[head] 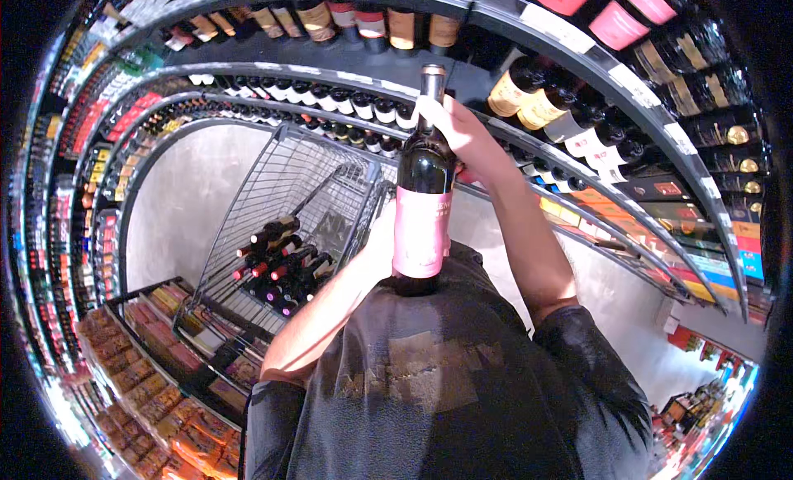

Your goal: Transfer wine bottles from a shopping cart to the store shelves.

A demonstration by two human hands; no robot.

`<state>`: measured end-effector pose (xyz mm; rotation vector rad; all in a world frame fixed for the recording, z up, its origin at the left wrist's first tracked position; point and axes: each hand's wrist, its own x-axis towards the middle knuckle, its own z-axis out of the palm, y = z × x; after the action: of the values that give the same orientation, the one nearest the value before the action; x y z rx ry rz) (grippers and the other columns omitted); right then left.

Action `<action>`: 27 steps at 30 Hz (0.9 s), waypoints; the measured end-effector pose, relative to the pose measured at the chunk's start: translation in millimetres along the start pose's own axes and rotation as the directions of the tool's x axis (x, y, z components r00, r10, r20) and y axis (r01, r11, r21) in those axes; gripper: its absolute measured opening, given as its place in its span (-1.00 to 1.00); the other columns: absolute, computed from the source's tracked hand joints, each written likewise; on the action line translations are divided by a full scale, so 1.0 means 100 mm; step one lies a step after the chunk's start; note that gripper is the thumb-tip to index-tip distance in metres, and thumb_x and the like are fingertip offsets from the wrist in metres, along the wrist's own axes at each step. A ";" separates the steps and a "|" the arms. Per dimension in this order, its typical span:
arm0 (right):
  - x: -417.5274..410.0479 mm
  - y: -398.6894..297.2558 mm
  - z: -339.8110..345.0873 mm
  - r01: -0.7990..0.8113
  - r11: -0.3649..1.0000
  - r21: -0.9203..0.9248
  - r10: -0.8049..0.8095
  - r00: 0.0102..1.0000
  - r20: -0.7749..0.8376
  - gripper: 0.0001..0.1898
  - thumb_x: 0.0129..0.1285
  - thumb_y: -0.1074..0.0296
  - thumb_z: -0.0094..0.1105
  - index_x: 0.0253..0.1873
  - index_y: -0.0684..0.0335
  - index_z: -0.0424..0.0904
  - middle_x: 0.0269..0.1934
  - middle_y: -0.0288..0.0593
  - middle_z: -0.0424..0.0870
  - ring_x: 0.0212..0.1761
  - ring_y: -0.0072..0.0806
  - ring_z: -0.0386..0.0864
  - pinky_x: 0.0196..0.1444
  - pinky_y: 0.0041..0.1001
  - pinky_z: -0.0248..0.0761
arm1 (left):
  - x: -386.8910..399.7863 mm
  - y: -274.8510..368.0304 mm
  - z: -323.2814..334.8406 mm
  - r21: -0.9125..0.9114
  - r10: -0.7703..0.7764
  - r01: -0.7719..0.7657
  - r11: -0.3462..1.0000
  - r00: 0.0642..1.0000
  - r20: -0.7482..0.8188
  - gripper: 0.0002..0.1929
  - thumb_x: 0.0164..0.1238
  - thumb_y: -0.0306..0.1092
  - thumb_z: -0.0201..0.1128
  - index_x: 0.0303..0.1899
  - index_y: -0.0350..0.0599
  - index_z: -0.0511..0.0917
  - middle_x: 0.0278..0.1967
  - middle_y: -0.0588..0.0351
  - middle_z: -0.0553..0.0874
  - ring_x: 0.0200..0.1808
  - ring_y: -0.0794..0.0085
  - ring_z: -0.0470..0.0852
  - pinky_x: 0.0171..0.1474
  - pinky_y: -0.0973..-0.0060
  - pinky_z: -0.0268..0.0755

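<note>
A dark glass wine bottle (pixel 426 164) with a pink label stands upright close to my chest, held by both hands. My right hand (pixel 455 124) wraps around its neck and shoulder. Low on the bottle's left side, my left hand (pixel 385 241) grips the body; its fingers are partly hidden behind the label. To the left of the bottle is a wire shopping cart (pixel 248 201), with several dark wine bottles (pixel 282 251) lying in it, some with red or purple caps.
Curved shelves (pixel 279 68) of wine bottles run across the front and round both sides. Boxed goods (pixel 669 207) fill shelves at the right. At the lower left, a display of packaged goods (pixel 155 393) stands beside the cart. Grey floor (pixel 179 170) shows around the cart.
</note>
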<state>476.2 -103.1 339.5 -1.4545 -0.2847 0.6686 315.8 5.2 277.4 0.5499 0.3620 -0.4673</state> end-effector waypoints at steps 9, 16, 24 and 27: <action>-0.28 -0.14 -0.81 0.114 0.961 -0.251 -0.134 0.989 -0.067 -0.62 0.38 -0.08 0.22 -0.25 0.17 0.51 -0.54 -0.42 0.46 -0.65 -0.71 0.34 -0.69 -0.61 0.14 | 0.40 -0.15 0.32 -0.124 -0.254 0.254 0.959 0.967 0.017 -0.37 0.56 0.13 -0.25 0.02 -0.32 0.56 -0.31 -0.26 0.72 -0.35 -0.08 0.74 -0.26 0.09 0.66; -0.48 -0.26 -1.23 -0.032 0.925 -0.380 -0.011 0.994 -0.111 -0.53 0.27 -0.15 0.32 -0.01 0.17 0.61 -0.55 -0.36 0.53 -0.69 -0.65 0.45 -0.69 -0.59 0.29 | 0.60 -0.23 0.43 0.095 -0.236 0.229 0.969 0.969 0.076 -0.34 0.57 0.18 -0.27 0.00 -0.31 0.58 -0.30 -0.19 0.74 -0.35 0.06 0.76 -0.24 0.18 0.67; -0.57 -0.22 -1.45 0.017 0.937 -0.350 -0.116 0.957 -0.265 -0.65 0.34 0.01 0.29 -0.09 0.21 0.60 -0.58 -0.35 0.53 -0.75 -0.62 0.41 -0.72 -0.56 0.27 | 0.91 -0.21 0.51 0.145 -0.296 0.275 0.951 0.943 0.154 -0.37 0.56 0.19 -0.13 0.06 -0.34 0.53 -0.23 -0.25 0.73 -0.27 0.01 0.77 -0.16 0.13 0.70; -0.59 -0.23 -1.49 0.057 0.969 -0.241 -0.129 0.946 -0.296 -0.66 0.34 0.05 0.30 -0.12 0.27 0.60 -0.51 -0.31 0.58 -0.57 -0.62 0.48 -0.51 -0.50 0.38 | 0.95 -0.18 0.60 0.326 -0.233 0.181 0.928 0.964 0.128 -0.42 0.60 0.12 -0.13 0.09 -0.30 0.53 -0.14 -0.17 0.74 -0.21 0.13 0.77 -0.09 0.24 0.70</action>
<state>519.4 -258.6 356.4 -1.7307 -0.1884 0.3284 398.5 -73.5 275.7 0.7784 0.1878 -0.7789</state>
